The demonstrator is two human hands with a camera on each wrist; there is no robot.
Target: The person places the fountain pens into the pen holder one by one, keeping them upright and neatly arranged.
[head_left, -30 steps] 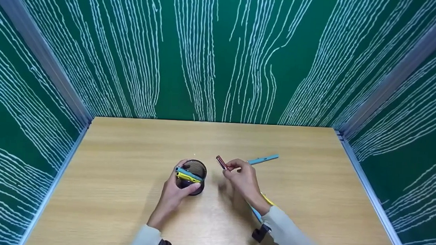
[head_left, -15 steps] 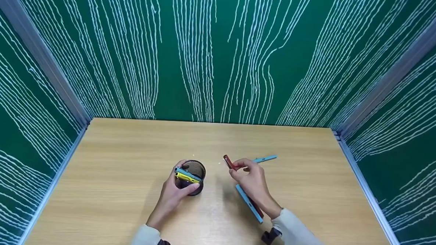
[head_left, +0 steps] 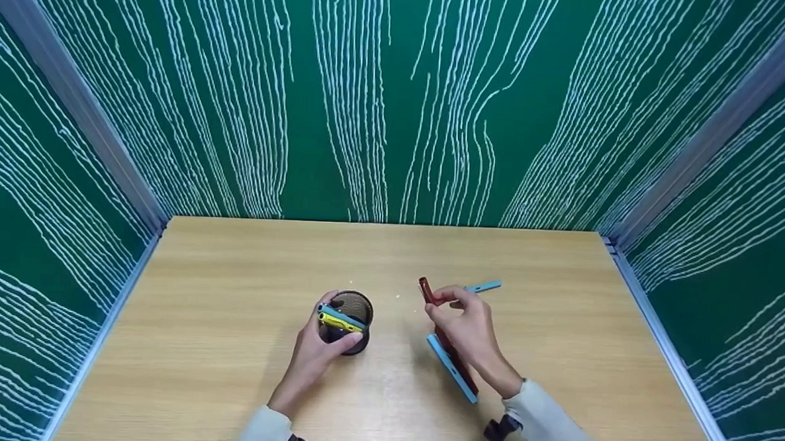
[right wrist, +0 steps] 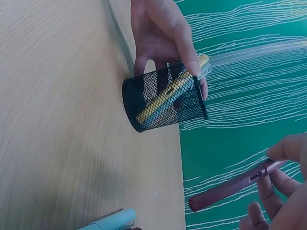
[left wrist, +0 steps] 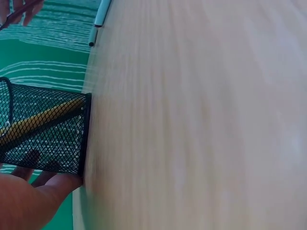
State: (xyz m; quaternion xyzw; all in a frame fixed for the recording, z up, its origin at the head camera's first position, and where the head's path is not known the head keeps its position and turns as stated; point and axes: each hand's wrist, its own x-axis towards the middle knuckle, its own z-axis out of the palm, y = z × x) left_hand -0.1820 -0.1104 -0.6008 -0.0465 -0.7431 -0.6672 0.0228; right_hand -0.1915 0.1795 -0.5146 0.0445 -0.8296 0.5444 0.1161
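My left hand [head_left: 317, 350] grips a black mesh pen holder [head_left: 361, 303], fingers on its far side and thumb at the near rim. Inside lean a blue pen [head_left: 337, 312] and a yellow pen [head_left: 340, 323], their ends poking out over the rim. To the right, my right hand [head_left: 473, 323] pinches a red pen [head_left: 424, 288] between thumb and fingers, raised above the table. In the right wrist view the red pen [right wrist: 225, 190] points toward the lower left, apart from the holder [right wrist: 165, 100].
Below my right hand, a light blue pen [head_left: 451, 367] lies on the wooden table [head_left: 231, 266] with another red pen [head_left: 463, 369] alongside. Farther back is one more light blue pen [head_left: 486, 286], partly behind the hand. Green walls [head_left: 404, 115] with white lines enclose the table.
My right hand has drifted right, away from the holder, with the red pen turning more upright. The pens below it show more, while the yellow one there is hidden. My left hand stays put.
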